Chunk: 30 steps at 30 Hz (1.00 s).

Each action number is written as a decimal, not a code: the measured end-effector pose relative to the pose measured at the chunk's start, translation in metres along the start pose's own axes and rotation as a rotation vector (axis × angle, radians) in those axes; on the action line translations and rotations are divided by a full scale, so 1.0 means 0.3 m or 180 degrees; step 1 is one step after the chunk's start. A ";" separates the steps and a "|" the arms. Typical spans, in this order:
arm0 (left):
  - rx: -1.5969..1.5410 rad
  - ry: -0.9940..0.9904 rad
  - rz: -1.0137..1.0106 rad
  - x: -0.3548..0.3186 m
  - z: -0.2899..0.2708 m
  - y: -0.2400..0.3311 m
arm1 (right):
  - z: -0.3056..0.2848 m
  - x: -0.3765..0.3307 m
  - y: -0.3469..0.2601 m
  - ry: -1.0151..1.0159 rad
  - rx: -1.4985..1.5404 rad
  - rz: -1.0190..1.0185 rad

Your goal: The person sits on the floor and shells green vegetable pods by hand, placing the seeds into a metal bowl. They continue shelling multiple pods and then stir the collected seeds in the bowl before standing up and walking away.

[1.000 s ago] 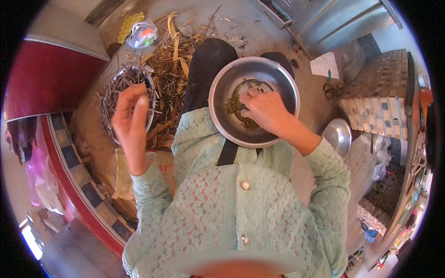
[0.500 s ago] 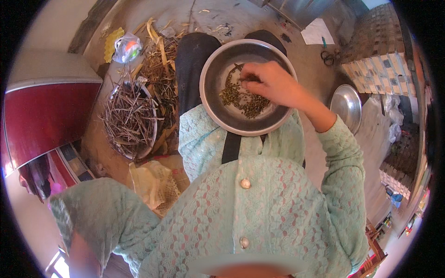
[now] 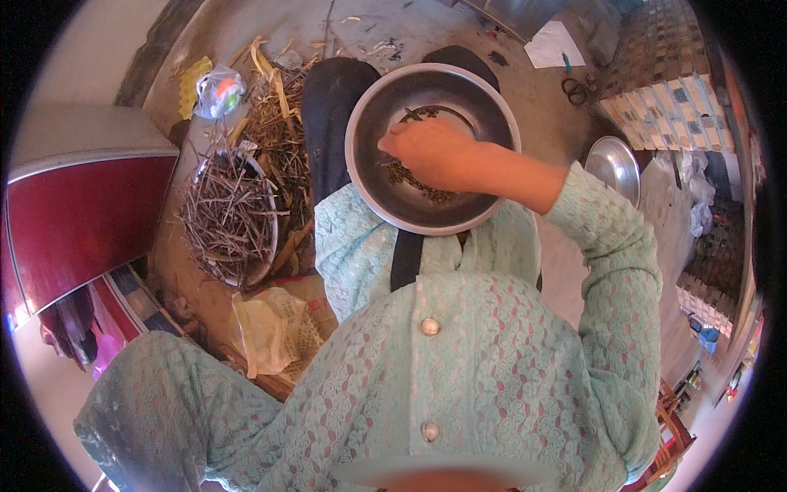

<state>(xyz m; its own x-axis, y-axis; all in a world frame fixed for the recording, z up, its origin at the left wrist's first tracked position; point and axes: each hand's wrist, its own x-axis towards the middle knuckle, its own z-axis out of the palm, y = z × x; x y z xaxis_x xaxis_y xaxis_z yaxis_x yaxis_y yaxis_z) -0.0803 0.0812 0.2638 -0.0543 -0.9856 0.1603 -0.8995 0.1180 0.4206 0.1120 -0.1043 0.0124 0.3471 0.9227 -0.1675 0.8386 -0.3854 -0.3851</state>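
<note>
A round metal basin (image 3: 351,149) rests on my lap across the dark trousers. Small greenish seeds (image 3: 436,197), like mung beans, lie on its bottom, with a thin dark pod-like piece (image 3: 412,115) near the far side. Inside the basin my right hand (image 3: 430,152) hovers low over the seeds or touches them; I cannot tell which. Its fingers are curled together, tips hidden beneath, and whatever they hold does not show. My left arm reaches down to the lower left, its hand out of sight.
Left of my legs, a basin (image 3: 275,215) heaped with dry dark pods (image 3: 225,209) stands by a pile of dry stalks (image 3: 283,123). A yellowish sack (image 3: 266,328) lies nearer. On the right are an empty metal basin (image 3: 613,168), scissors (image 3: 574,88), white paper (image 3: 553,47) and brickwork (image 3: 656,98).
My right hand has moved left across the basin, and its forearm now reaches over the near right rim. The left forearm has slipped out at the lower left. The view has shifted slightly.
</note>
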 end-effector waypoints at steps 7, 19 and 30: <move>0.0003 0.0007 0.0013 0.001 0.006 -0.010 | 0.008 0.038 -0.036 -0.0676 -0.0317 -0.0215; 0.0022 0.0047 -0.0061 0.007 0.020 -0.019 | -0.115 -0.076 0.084 -0.0150 0.0201 -0.0232; -0.1193 0.1316 -0.0686 -0.080 0.179 -0.177 | -0.099 -0.141 0.135 0.0558 0.2998 0.0327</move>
<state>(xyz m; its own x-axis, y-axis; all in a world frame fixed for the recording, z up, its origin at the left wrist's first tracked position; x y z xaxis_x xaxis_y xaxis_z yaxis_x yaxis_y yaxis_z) -0.0545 0.0921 0.1897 0.3531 -0.8720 0.3391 -0.6533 0.0296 0.7565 0.1437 -0.1587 0.0309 0.5218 0.8427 -0.1324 0.1460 -0.2411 -0.9595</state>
